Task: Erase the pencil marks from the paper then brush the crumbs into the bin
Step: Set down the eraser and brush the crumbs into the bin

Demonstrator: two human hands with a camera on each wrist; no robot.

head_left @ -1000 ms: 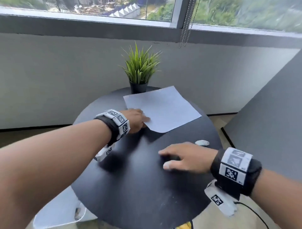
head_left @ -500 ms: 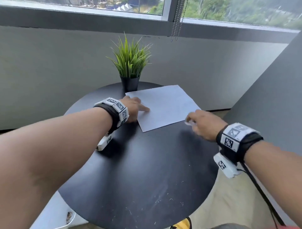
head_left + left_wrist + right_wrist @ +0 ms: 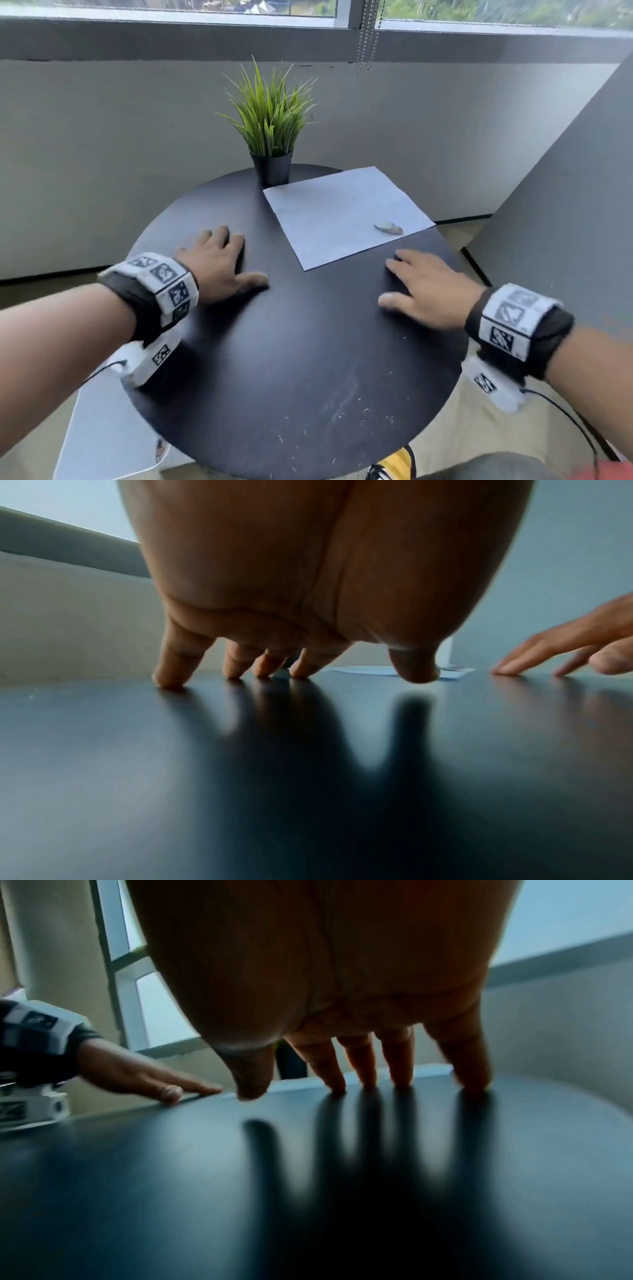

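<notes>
A white sheet of paper (image 3: 346, 214) lies on the far right part of the round black table (image 3: 308, 359). A small whitish eraser (image 3: 387, 227) rests on the paper near its right corner. My left hand (image 3: 219, 263) lies flat on the table left of the paper, fingers spread, holding nothing. My right hand (image 3: 424, 291) lies flat just below the paper's right edge, also empty. In the left wrist view the fingertips (image 3: 169, 680) touch the tabletop; in the right wrist view the fingertips (image 3: 472, 1088) do too. Pale crumbs (image 3: 342, 414) are scattered on the near part of the table.
A potted green plant (image 3: 270, 137) stands at the table's far edge beside the paper. A white bin (image 3: 102, 438) sits on the floor below the table's near left edge. A grey partition (image 3: 565, 188) rises on the right.
My right hand set the eraser down on the paper and drew back to the table. My left hand came off the paper's corner and now lies flat to its left.
</notes>
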